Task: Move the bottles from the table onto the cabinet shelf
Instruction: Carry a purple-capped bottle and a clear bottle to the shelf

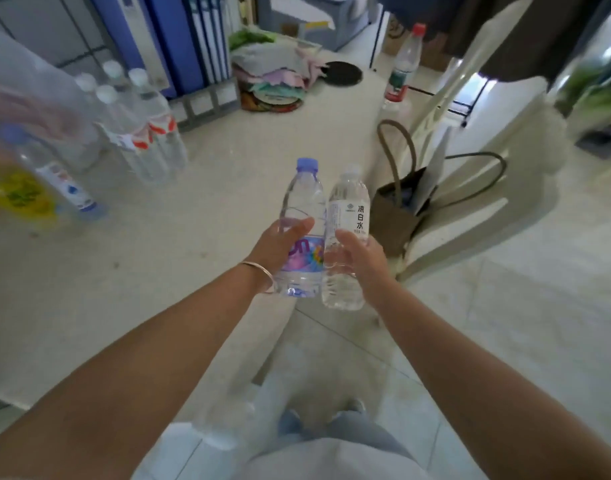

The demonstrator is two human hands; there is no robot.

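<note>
Two held bottles [302,220], four white-capped bottles [137,126], one chair [470,168]

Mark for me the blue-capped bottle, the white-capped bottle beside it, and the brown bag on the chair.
blue-capped bottle [305,199]: head view, on its clear upper body above the left hand.
white-capped bottle [347,209]: head view, on its white label.
brown bag [392,220]: head view, on its front panel.

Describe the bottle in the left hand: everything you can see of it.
The purple-capped bottle is clear ribbed plastic, holding clear water, with a purple and pink label round its middle. Its cap is on. It is held upright, tipped slightly, off the table near the edge. The left hand grips it at the label. Its side touches or nearly touches the white-capped bottle in the right hand.
</note>
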